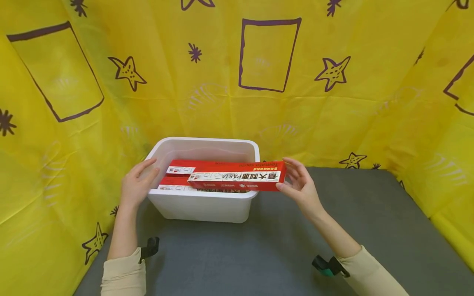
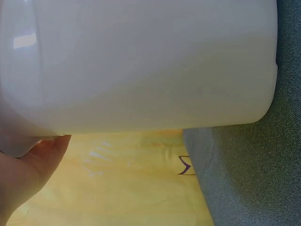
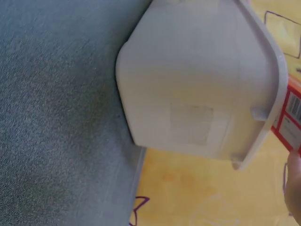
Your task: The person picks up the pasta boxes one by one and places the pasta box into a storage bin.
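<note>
A white plastic bin (image 1: 207,207) stands on the grey table, with red pasta boxes (image 1: 177,180) lying in it. My left hand (image 1: 138,183) holds the bin's left rim; in the left wrist view part of that hand (image 2: 35,172) shows at the rim. With thumb and fingers, my right hand (image 1: 301,185) grips the right end of another red pasta box (image 1: 237,176). That box lies slanted across the bin's right rim, its left end over the boxes inside. A barcode shows on the end of the gripped box (image 3: 292,113) in the right wrist view.
A yellow cloth (image 1: 222,111) printed with stars and frames hangs behind the bin and along both sides. The grey tabletop (image 1: 229,255) extends in front and to the right. Dark wrist mounts (image 1: 149,248) sit at both sleeves.
</note>
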Tool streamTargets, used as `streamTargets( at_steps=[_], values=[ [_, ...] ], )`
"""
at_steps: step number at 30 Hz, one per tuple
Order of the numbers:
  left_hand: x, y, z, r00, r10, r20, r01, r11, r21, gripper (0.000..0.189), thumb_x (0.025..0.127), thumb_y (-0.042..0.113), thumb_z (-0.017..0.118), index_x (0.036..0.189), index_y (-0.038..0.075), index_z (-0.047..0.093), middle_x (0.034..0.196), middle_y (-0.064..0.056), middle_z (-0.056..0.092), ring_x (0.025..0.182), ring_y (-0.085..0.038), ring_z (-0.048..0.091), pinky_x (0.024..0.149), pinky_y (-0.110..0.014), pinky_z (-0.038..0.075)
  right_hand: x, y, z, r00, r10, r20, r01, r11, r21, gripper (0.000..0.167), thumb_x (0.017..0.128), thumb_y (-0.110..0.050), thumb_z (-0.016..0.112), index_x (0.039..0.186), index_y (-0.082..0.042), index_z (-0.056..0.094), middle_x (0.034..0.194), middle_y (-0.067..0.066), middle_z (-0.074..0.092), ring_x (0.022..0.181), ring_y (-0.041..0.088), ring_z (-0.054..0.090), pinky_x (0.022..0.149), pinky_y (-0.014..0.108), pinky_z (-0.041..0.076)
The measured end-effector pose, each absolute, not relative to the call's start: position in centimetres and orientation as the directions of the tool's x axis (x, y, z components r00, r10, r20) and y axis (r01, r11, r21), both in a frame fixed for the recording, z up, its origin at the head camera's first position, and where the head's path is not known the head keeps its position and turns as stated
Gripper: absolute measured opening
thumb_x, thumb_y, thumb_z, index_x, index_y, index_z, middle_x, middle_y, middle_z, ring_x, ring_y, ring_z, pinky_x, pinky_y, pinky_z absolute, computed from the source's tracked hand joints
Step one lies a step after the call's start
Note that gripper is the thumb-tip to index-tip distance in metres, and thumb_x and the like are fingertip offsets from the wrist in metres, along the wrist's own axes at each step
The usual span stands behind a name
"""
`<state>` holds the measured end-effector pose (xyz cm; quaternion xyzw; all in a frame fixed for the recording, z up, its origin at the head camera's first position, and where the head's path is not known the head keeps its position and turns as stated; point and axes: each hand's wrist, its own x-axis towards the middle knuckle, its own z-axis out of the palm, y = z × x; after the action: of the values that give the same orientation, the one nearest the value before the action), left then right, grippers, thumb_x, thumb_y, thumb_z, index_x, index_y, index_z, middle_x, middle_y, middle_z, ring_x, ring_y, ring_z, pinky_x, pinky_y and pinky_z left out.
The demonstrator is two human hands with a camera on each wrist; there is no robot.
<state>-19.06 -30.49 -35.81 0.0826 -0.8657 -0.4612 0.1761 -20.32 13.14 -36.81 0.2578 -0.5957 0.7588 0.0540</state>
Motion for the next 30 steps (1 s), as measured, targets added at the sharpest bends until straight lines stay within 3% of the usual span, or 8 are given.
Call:
streamTargets(
  at_steps=[9, 16, 24, 30],
  values=[
    [-19.0, -30.4, -35.6, -0.921, -0.304, 0.242, 0.027, 0.571, 0.820, 0.052, 0.097, 0.038, 0.057, 0.140, 0.011, 0.054, 0.147, -0.017, 0.045, 0.137, -0.039, 0.035, 0.106, -0.067, 0.026, -21.0, 11.9, -36.8, -0.858, -0.159, 0.489, -0.476, -0.115, -0.872, 0.045, 0.084, 0.009, 0.070, 0.127, 0.006, 0.056, 0.135, 0.016, 0.051, 0.126, 0.023, 0.049, 0.102, 0.033, 0.044],
    [-19.1, -30.4, -35.7, -0.920, -0.303, 0.248, 0.032, 0.572, 0.820, 0.050, 0.097, 0.037, 0.057, 0.140, 0.011, 0.054, 0.146, -0.017, 0.046, 0.137, -0.039, 0.036, 0.107, -0.066, 0.026, -19.9, 10.1, -35.1, -0.847, -0.179, 0.501, -0.518, 0.057, -0.854, 0.035, 0.087, 0.003, 0.069, 0.121, 0.008, 0.060, 0.128, 0.021, 0.055, 0.125, 0.026, 0.050, 0.106, 0.040, 0.040],
    [-19.1, -30.3, -35.6, -0.914, -0.297, 0.275, 0.056, 0.578, 0.814, 0.047, 0.097, 0.033, 0.059, 0.138, 0.010, 0.056, 0.144, -0.018, 0.049, 0.136, -0.040, 0.037, 0.106, -0.066, 0.026, -20.9, 9.3, -36.5, -0.841, -0.320, 0.436, -0.509, 0.194, -0.839, 0.051, 0.089, -0.013, 0.072, 0.136, -0.015, 0.053, 0.136, -0.002, 0.057, 0.131, 0.011, 0.047, 0.113, 0.036, 0.031],
    [-19.1, -30.3, -35.7, -0.915, -0.302, 0.267, 0.054, 0.564, 0.824, 0.047, 0.097, 0.032, 0.059, 0.139, 0.009, 0.056, 0.145, -0.018, 0.048, 0.136, -0.040, 0.037, 0.106, -0.066, 0.026, -20.8, 9.2, -36.6, -0.829, -0.366, 0.423, -0.523, 0.240, -0.818, 0.058, 0.089, -0.025, 0.073, 0.140, -0.018, 0.048, 0.138, -0.005, 0.056, 0.132, 0.010, 0.046, 0.111, 0.047, 0.033]
  ],
)
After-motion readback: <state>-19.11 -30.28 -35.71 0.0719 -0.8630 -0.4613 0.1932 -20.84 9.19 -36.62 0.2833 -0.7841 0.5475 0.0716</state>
